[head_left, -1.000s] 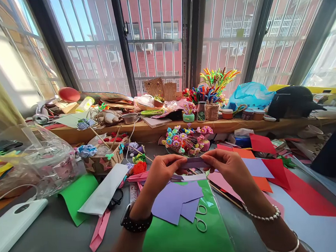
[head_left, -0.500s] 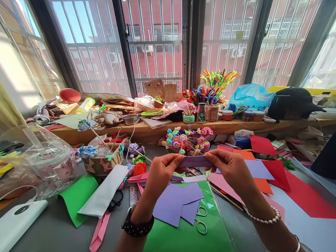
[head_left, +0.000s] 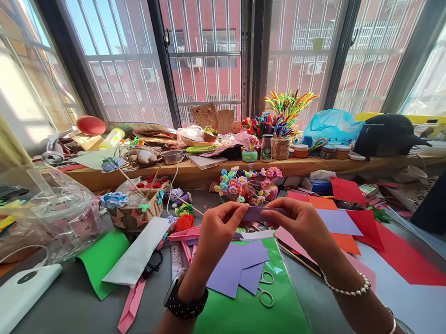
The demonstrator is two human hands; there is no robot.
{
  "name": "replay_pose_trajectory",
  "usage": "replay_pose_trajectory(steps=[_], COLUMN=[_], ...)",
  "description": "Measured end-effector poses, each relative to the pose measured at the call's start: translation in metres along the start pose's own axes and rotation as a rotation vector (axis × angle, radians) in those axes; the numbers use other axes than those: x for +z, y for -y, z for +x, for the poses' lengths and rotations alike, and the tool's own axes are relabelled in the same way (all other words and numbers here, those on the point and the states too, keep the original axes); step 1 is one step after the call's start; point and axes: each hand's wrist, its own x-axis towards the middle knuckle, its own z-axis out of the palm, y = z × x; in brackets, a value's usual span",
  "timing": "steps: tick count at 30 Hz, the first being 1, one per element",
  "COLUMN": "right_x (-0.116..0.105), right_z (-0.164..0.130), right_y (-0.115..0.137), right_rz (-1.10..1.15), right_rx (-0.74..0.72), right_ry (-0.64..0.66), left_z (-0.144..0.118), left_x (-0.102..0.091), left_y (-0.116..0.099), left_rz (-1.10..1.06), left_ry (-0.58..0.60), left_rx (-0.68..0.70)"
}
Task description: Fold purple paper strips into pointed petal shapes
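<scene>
The left hand (head_left: 219, 229) and right hand (head_left: 302, 223) are both pinching a narrow folded strip of purple paper (head_left: 257, 213) above the green plastic sheet (head_left: 247, 313).

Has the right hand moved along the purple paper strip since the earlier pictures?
Yes. The right hand has slid left along the purple strip toward the left hand; judged against the scissors, the gap between the hands has narrowed.
</scene>
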Motion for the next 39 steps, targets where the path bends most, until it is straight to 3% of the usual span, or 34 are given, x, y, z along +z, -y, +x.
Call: replay_pose_trajectory(steps=[6,10,12,17,21,24,26,31,37,39], right_x=[0.013,0.018,0.022,0.025,0.01,-0.003,-0.005,0.007,0.015,0.014], right_z=[-0.002,-0.001,-0.001,-0.002,0.001,0.003,0.004,0.0,-0.003,-0.002], right_y=[-0.001,-0.006,-0.009,-0.011,-0.008,-0.007,-0.006,-0.004,-0.005,-0.005], right_rz=[0.145,0.151,0.115,0.094,0.043,0.096,0.066,-0.042,-0.126,-0.113], right_rx=[0.008,0.053,0.055,0.06,0.131,0.071,0.008,-0.052,-0.111,-0.112], right_ry=[-0.102,0.081,0.153,0.126,0.285,0.051,-0.034,-0.068,-0.236,-0.198], left_z=[-0.002,-0.002,-0.002,-0.002,0.0,-0.001,-0.001,-0.003,-0.002,-0.002], left_x=[0.015,0.019,0.02,0.02,0.016,0.014,0.015,0.018,0.021,0.02], left_y=[0.005,0.011,0.013,0.014,0.009,0.005,0.004,0.008,0.011,0.01], left_rz=[-0.356,-0.449,-0.449,-0.436,-0.361,-0.295,-0.257,-0.244,-0.245,-0.23], left_ry=[-0.136,-0.235,-0.234,-0.186,-0.143,-0.073,-0.02,0.078,0.159,0.16], left_rx=[-0.072,-0.055,-0.048,-0.06,-0.079,-0.113,-0.144,-0.183,-0.242,-0.242])
